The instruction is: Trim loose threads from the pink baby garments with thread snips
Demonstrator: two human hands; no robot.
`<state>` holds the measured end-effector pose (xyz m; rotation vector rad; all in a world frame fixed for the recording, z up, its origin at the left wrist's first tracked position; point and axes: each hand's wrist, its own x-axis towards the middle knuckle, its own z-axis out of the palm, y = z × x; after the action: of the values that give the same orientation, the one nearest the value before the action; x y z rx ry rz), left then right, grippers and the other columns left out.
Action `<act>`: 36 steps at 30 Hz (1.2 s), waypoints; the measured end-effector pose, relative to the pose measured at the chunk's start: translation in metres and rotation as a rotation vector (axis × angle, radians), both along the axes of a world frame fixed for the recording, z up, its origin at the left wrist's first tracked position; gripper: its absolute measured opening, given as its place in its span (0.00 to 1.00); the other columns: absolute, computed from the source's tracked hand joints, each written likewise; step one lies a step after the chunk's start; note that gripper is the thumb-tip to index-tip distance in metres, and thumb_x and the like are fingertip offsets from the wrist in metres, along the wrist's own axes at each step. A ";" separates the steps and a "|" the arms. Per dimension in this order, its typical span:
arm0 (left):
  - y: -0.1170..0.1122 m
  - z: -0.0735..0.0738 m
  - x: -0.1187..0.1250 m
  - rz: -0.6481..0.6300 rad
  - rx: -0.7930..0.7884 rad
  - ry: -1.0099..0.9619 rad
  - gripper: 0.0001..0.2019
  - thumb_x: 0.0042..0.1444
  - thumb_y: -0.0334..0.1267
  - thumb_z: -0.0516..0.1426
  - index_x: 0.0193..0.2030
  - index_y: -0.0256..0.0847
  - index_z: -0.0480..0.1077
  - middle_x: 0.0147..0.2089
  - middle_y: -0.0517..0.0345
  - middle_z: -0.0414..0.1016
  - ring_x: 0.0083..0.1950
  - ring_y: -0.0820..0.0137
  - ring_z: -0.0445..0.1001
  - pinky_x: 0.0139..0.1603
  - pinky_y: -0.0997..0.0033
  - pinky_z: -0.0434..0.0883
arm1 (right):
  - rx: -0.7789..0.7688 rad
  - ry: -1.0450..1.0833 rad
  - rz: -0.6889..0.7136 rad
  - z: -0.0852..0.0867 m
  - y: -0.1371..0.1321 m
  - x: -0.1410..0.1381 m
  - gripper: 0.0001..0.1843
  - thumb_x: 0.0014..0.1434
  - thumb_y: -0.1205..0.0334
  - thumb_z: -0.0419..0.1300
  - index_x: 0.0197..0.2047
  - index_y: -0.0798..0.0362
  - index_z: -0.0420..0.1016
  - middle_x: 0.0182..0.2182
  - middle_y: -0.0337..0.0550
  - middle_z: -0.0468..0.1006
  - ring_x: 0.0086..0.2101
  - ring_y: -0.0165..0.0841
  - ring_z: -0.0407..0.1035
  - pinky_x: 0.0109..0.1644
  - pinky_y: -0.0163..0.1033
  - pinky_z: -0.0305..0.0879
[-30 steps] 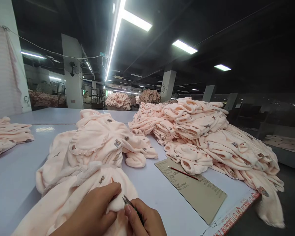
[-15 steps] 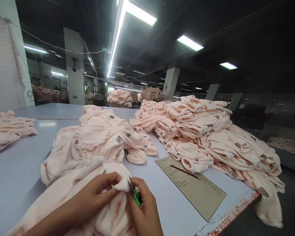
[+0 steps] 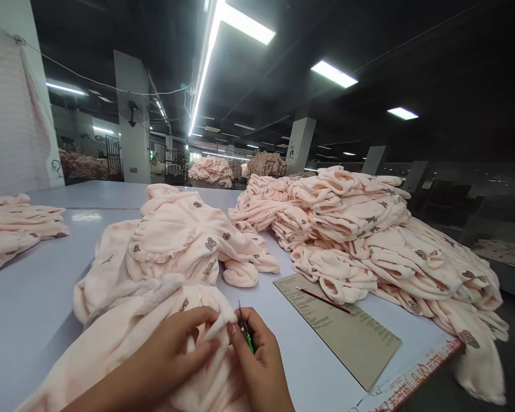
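Observation:
A pale pink fleece garment [image 3: 163, 269] with small bear prints lies on the white table [image 3: 30, 297] in front of me. My left hand [image 3: 175, 349] pinches a fold of its fabric near the front edge. My right hand [image 3: 260, 366] holds a small green-handled thread snipper [image 3: 245, 329], its tip pointing up beside that fold. Both hands touch the garment.
A large heap of the same pink garments [image 3: 360, 229] covers the table's right side and hangs over its edge. A brown card [image 3: 343, 326] with a red pencil [image 3: 324, 300] lies beside my right hand. Another folded stack [image 3: 17, 226] sits at the far left.
My left hand has shifted its pinch along the fabric edge. My right hand has turned the snipper so its tip points upward, and the green handle shows.

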<state>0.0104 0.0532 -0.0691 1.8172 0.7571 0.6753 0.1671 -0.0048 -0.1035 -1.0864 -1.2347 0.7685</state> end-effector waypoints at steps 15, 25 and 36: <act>0.021 0.003 -0.009 -0.202 -0.559 -0.206 0.15 0.50 0.46 0.61 0.28 0.33 0.71 0.24 0.62 0.67 0.26 0.76 0.60 0.30 0.77 0.58 | -0.093 -0.247 -0.106 -0.019 0.000 0.000 0.19 0.59 0.44 0.50 0.34 0.53 0.66 0.28 0.38 0.68 0.30 0.33 0.62 0.34 0.33 0.56; 0.021 0.000 -0.006 -0.230 -0.507 -0.219 0.17 0.51 0.47 0.60 0.26 0.32 0.69 0.24 0.60 0.67 0.25 0.76 0.59 0.27 0.78 0.55 | -0.057 -0.469 -0.084 -0.019 -0.005 -0.007 0.24 0.61 0.44 0.46 0.31 0.52 0.72 0.22 0.37 0.70 0.25 0.29 0.62 0.29 0.30 0.53; 0.022 0.002 -0.003 -0.212 -0.473 -0.215 0.17 0.48 0.49 0.61 0.27 0.33 0.68 0.22 0.62 0.65 0.21 0.79 0.54 0.22 0.78 0.51 | 0.149 -0.728 -0.157 -0.031 -0.006 -0.019 0.23 0.60 0.42 0.45 0.34 0.49 0.72 0.21 0.36 0.75 0.20 0.31 0.70 0.24 0.32 0.54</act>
<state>0.0076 0.0755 -0.0670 1.3440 0.5174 0.4910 0.1485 -0.0111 -0.1348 -1.3725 -1.7487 0.1394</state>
